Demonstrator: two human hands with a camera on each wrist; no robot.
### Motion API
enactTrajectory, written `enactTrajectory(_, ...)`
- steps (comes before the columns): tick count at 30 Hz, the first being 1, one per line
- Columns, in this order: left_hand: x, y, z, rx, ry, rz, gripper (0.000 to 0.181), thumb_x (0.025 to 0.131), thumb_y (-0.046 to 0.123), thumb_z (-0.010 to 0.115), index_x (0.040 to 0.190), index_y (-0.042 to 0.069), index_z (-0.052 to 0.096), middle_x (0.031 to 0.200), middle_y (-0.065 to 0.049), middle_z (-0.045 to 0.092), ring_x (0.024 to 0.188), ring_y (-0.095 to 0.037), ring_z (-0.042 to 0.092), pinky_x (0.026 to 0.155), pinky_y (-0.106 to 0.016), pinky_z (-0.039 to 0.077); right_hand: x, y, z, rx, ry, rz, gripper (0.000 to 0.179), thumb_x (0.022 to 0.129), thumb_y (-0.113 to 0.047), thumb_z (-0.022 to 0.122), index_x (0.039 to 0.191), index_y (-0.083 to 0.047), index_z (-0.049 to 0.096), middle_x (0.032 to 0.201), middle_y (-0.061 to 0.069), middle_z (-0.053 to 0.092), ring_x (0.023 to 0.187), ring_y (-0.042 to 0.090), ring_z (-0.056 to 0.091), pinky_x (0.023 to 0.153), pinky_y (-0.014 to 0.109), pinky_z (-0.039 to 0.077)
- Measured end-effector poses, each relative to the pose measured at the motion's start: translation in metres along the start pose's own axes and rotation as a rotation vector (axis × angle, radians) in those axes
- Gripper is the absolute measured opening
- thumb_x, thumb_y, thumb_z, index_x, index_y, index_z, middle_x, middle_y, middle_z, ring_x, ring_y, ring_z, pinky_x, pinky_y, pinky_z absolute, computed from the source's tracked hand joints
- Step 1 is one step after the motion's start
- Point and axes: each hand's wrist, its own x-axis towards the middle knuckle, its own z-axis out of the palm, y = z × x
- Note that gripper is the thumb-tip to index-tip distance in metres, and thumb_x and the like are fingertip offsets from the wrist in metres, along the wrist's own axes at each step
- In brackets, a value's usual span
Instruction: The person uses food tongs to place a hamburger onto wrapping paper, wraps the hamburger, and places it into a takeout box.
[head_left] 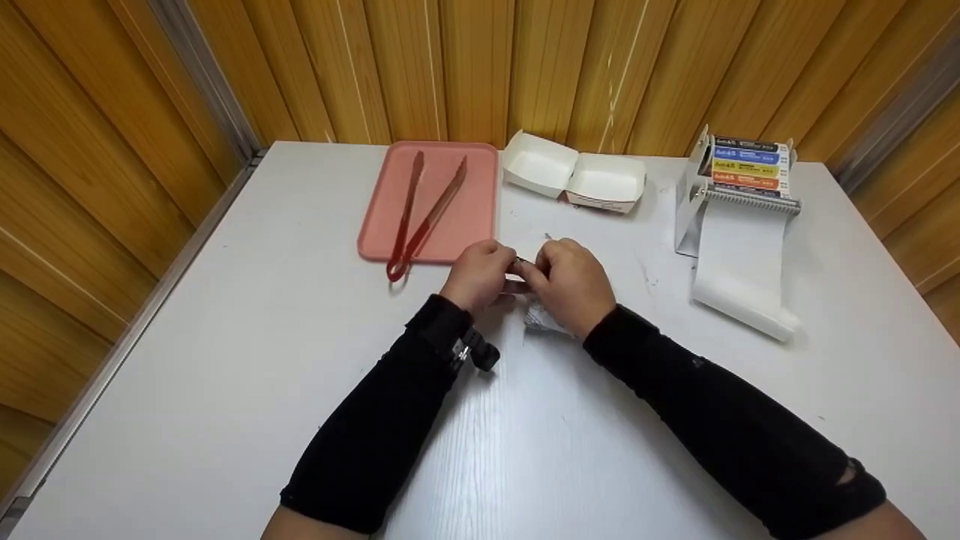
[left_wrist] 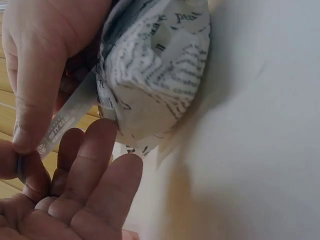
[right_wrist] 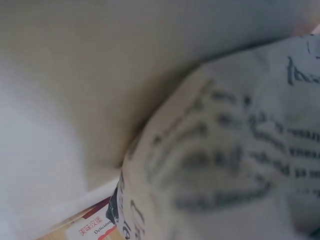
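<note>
Both hands meet at mid-table in front of the pink tray. My left hand (head_left: 480, 277) pinches one end of a narrow printed label strip (left_wrist: 70, 115) between thumb and forefinger, its other fingers loosely extended. The thumb of my right hand (head_left: 574, 285) comes down on that same end, so both hands grip the strip there. From the pinch the strip runs up beside a rounded bundle (left_wrist: 155, 70) wrapped in paper with newsprint lettering. Under the right hand the bundle (head_left: 544, 319) is mostly covered in the head view. The right wrist view shows the wrapper (right_wrist: 215, 150) close up.
Red-handled tongs (head_left: 412, 240) lie spread on the pink tray (head_left: 375, 232). An opened white carton (head_left: 607, 180) stands at the back. On the right is a label dispenser (head_left: 742, 169) with several coloured rolls and a white sheet (head_left: 742, 262) hanging out. Wood-patterned walls (head_left: 480, 67) border the table.
</note>
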Motion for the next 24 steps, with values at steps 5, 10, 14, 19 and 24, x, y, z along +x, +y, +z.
enactTrajectory(5,0.001,-0.003,-0.002,0.082,0.008,0.007,0.021,0.106,0.02,0.048,0.095,0.008,0.061,0.109,-0.008,0.075,0.083,-0.018,0.079,0.07,-0.037,0.062,-0.003,0.003,-0.004,0.029,-0.036,0.026,0.036,0.093,-0.032,0.082,0.079,-0.008,0.058,0.081,0.005,0.053,0.078,0.022,0.051,0.07,0.034,0.038)
enactTrajectory(10,0.003,-0.007,-0.003,0.138,0.031,0.013,0.021,0.106,0.019,0.048,0.094,0.008,0.061,0.11,-0.01,0.075,0.081,-0.017,0.078,0.071,-0.035,0.062,-0.013,0.008,-0.011,0.016,-0.081,0.022,0.03,0.09,-0.024,0.084,0.091,-0.005,0.061,0.094,0.009,0.056,0.09,0.025,0.052,0.08,0.036,0.041)
enactTrajectory(14,0.004,-0.008,-0.007,0.152,0.031,0.014,0.02,0.106,0.018,0.048,0.095,0.007,0.06,0.107,-0.01,0.074,0.082,-0.019,0.077,0.073,-0.032,0.062,-0.017,0.012,-0.013,0.011,-0.088,0.032,0.03,0.091,-0.022,0.084,0.097,-0.001,0.062,0.101,0.012,0.057,0.097,0.028,0.053,0.087,0.039,0.043)
enactTrajectory(19,-0.005,-0.002,-0.013,0.141,0.087,0.073,0.021,0.107,0.02,0.05,0.091,0.009,0.059,0.106,-0.009,0.074,0.081,-0.019,0.074,0.068,-0.029,0.057,-0.015,0.014,-0.015,0.047,-0.114,0.099,0.036,0.093,-0.024,0.082,0.108,0.001,0.061,0.107,0.013,0.056,0.099,0.027,0.052,0.088,0.039,0.044)
enactTrajectory(24,-0.007,-0.001,-0.007,0.061,0.039,0.129,0.022,0.107,0.018,0.051,0.088,0.011,0.057,0.105,-0.008,0.073,0.085,-0.022,0.075,0.072,-0.031,0.059,-0.015,0.019,-0.019,0.095,-0.124,0.167,0.052,0.092,-0.025,0.083,0.125,0.003,0.053,0.118,0.017,0.053,0.106,0.029,0.051,0.096,0.043,0.044)
